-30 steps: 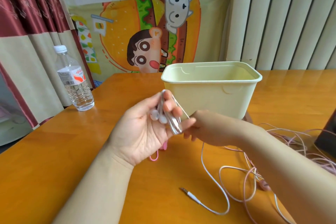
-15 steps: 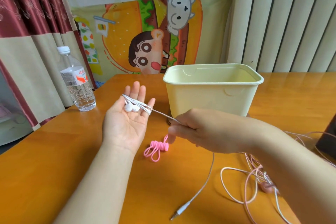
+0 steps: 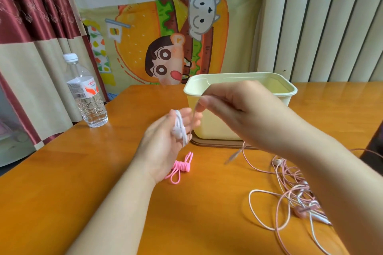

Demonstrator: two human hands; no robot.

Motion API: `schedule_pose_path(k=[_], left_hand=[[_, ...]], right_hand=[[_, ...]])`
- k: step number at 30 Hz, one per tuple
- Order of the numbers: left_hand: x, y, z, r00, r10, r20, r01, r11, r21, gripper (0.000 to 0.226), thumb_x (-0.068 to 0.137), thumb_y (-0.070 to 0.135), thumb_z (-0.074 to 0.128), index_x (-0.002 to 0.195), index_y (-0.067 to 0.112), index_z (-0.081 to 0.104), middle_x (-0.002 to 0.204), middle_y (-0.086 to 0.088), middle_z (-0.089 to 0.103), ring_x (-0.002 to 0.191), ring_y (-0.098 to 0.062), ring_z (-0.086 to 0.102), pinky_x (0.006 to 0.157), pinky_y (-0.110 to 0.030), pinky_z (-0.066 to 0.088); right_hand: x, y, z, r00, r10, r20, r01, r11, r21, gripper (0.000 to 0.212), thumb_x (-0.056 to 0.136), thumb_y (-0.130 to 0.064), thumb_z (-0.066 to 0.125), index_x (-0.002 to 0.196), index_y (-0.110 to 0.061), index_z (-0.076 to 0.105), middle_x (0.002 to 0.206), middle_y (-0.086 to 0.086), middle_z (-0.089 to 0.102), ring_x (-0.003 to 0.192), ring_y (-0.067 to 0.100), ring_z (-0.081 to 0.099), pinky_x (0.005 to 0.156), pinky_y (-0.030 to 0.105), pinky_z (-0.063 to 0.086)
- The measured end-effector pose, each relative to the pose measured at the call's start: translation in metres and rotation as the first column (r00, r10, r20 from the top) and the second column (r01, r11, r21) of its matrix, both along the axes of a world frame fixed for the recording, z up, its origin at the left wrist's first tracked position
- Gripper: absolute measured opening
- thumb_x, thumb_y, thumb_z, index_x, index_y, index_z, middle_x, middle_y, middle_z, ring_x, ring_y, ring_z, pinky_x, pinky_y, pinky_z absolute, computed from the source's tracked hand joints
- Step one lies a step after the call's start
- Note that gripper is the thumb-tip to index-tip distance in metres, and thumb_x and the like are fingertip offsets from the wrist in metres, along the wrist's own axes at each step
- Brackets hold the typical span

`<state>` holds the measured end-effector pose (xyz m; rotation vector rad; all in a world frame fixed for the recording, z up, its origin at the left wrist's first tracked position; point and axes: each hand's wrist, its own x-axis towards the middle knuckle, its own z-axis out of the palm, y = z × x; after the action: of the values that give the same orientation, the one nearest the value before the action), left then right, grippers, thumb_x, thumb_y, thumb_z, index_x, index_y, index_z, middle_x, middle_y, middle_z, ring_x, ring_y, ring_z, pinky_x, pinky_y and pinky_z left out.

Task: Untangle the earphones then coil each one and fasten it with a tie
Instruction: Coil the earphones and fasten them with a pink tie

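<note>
where the right hand sat low a moment ago, it now rises mid-frame, fingers pinching the white earphone cable above the left hand, whose straight fingers carry the wraps; the plug dangles, so coiling looks nearly done.

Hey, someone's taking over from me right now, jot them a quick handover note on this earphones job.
Left hand: palm up, fingers extended, the white earphone wound in a few loops across them; blurred.
Right hand: pinches that earphone's cable above the left fingers; the plug trails below the right wrist.
Done: one pink coil lies bundled on the table.
Left: finish winding the white one and tie it, then untangle, coil and tie the pink tangle beside the right forearm.
</note>
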<state>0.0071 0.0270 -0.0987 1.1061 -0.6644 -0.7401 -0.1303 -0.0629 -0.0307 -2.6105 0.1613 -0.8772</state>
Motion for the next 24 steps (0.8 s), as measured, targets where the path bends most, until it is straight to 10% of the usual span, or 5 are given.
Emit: schedule_pose_path(k=[3,9,13,17,24], left_hand=[[-0.015,0.001,-0.003,0.966,-0.184,0.182,0.169,0.981,0.092,0.036,0.092,0.032,0.039,0.094,0.009,0.066,0.085,-0.005,0.073,0.089,-0.018,0.069,0.097,-0.042,0.047],[-0.016,0.011,0.005,0.807,-0.59,-0.027,0.583,0.803,-0.129,0.029,0.097,0.024,0.046,0.099,0.005,0.068,0.078,-0.008,0.066,0.085,-0.022,0.066,0.096,-0.049,0.046],[-0.002,0.013,0.009,0.86,-0.479,-0.176,0.413,0.856,-0.312,0.037,0.104,0.019,0.03,0.118,-0.006,0.053,0.102,-0.019,0.064,0.108,-0.032,0.059,0.112,-0.054,0.02],[-0.001,0.005,0.01,0.82,-0.382,-0.425,0.18,0.879,-0.442,0.034,0.096,0.018,0.039,0.098,0.006,0.071,0.096,-0.005,0.072,0.095,-0.019,0.069,0.094,-0.048,0.05],[-0.011,-0.004,-0.002,0.971,-0.031,0.239,0.044,0.998,-0.052,0.033,0.099,0.026,0.034,0.098,0.012,0.064,0.084,-0.001,0.073,0.082,-0.014,0.067,0.078,-0.03,0.052]], right_hand=[[-0.001,-0.008,0.002,0.995,-0.006,0.097,-0.001,0.997,0.073,0.026,0.097,-0.027,0.05,0.082,-0.016,0.068,0.051,-0.02,0.047,0.054,-0.004,0.047,0.053,0.009,0.033],[0.003,-0.034,-0.009,0.982,-0.107,0.156,0.062,0.96,0.272,0.029,0.097,-0.03,0.048,0.071,-0.026,0.06,0.053,-0.011,0.047,0.049,0.002,0.044,0.053,0.022,0.037],[0.013,-0.033,-0.03,0.987,0.041,-0.154,0.019,0.93,0.366,0.034,0.098,-0.027,0.046,0.068,-0.022,0.059,0.05,-0.003,0.045,0.041,0.005,0.045,0.047,0.019,0.041],[0.017,-0.016,-0.038,0.841,0.272,-0.468,-0.042,0.895,0.444,0.031,0.101,-0.023,0.039,0.091,-0.015,0.068,0.048,-0.009,0.041,0.04,0.004,0.042,0.063,0.03,0.056],[-0.003,-0.004,-0.011,0.809,0.079,-0.582,-0.033,0.995,0.089,0.028,0.098,-0.028,0.043,0.093,-0.023,0.071,0.068,-0.001,0.057,0.061,0.014,0.055,0.061,0.025,0.042]])
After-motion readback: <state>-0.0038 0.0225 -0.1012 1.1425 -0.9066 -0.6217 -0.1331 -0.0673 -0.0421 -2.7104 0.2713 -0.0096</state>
